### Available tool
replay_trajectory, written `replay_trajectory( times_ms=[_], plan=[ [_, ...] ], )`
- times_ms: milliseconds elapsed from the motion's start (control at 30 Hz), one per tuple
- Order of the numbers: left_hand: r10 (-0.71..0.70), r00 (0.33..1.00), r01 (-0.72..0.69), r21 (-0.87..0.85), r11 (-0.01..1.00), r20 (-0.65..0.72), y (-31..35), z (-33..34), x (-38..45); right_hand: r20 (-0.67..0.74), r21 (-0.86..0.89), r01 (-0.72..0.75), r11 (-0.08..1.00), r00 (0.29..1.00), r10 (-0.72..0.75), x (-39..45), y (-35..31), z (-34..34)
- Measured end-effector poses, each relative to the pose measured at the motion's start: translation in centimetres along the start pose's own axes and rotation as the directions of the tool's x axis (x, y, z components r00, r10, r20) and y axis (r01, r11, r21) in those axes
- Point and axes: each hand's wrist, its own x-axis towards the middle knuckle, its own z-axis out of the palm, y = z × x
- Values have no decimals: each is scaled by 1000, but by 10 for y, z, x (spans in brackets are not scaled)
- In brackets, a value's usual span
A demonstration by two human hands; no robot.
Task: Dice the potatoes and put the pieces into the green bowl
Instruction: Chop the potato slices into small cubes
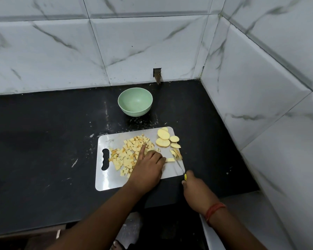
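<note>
A white cutting board (105,181) lies on the black counter. A heap of diced potato pieces (126,156) covers its left and middle part. Round potato slices (163,135) lie at the board's far right corner, with thinner slices (177,154) just below them. My left hand (148,168) rests on the board, index finger stretched over the dice, fingertips pressing a potato strip (170,159). My right hand (195,188) grips a yellow-handled knife (180,166), its blade lying by the strip. The green bowl (135,101) stands empty behind the board.
The black counter (43,150) runs left, with white specks and scraps near the board. Marble-tiled walls (260,87) close the back and the right side, forming a corner. The counter's front edge lies just below my arms.
</note>
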Motion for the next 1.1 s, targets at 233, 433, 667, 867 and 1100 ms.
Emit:
replay_trajectory(
  times_ms=[233,433,667,867,1100],
  plan=[
    [-100,995,101,-42,994,30,1,0,11,12,-24,0,1000,1000,0,0,-3,7],
    [-115,993,117,-62,991,41,2,1,16,26,-33,-16,999,1000,17,6,-3,13],
    [-157,987,159,-69,985,34,1,4,20,87,-51,-42,998,995,46,12,-8,15],
    [-152,988,153,-75,985,18,1,7,20,55,-30,0,1000,998,2,-9,4,9],
    [-175,984,173,-106,979,-11,1,10,12,49,-62,1,998,999,2,6,-14,8]
  ],
)
